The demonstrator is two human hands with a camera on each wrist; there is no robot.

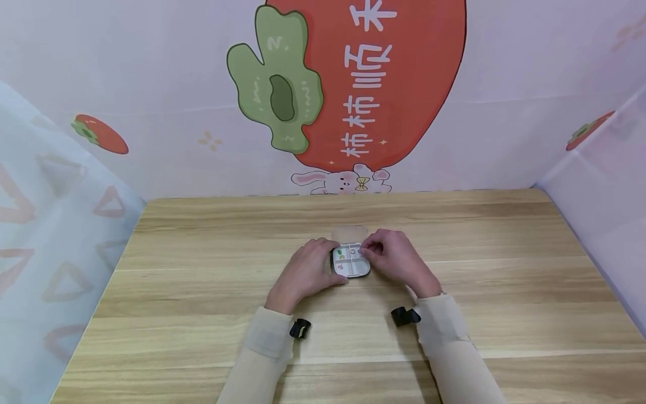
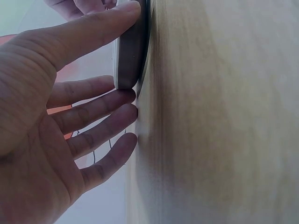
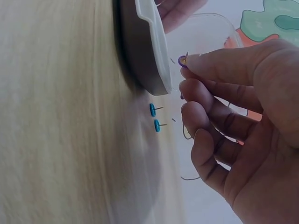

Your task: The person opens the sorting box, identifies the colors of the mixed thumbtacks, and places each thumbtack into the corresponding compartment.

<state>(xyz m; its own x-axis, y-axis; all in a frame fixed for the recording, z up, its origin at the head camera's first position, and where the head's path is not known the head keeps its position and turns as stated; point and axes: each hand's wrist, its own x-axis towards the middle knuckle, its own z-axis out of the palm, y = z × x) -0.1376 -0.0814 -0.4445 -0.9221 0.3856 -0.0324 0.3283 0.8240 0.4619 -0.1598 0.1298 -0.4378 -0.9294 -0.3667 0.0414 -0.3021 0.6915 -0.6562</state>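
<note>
A small pill box with white compartments and a dark outer side lies on the table, its clear lid swung back. My left hand holds it from the left, thumb at the front edge and fingers at the far side. Over the box's right side, my right hand pinches a small stud earring with a purple rim and thin post between thumb and index finger. Small studs, some green and pink, lie in several compartments. Two blue stud earrings rest on the table beside the box, posts up.
The wood-grain table spreads around the hands. A printed cloth with a large red fruit hangs behind it, and cloth also covers both sides. Black wrist bands sit at the sleeves.
</note>
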